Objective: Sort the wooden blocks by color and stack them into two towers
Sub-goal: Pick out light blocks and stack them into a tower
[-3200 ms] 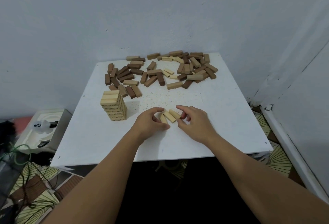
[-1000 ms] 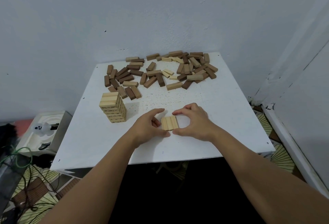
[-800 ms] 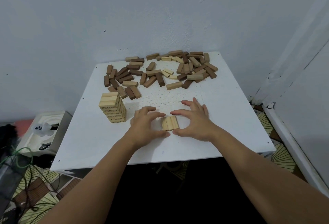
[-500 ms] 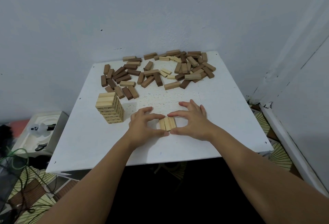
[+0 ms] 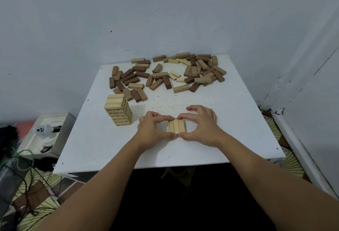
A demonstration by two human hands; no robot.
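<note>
Both hands, left [image 5: 153, 129] and right [image 5: 200, 126], pinch a row of three pale blocks [image 5: 177, 126] lying near the table [image 5: 238, 120] front. Light, stiff, smooth wood: probably best squeezed endwise together. Tower [image 5: 118, 109] stands left; the mixed pile [image 5: 165, 76] lies beyond.

Both forearms reach toward 12 o'clock, the left hand [image 5: 152, 130] and right hand [image 5: 202, 127] curled inward, thumb tips nearly meeting, forefingers arched toward each other.
</note>
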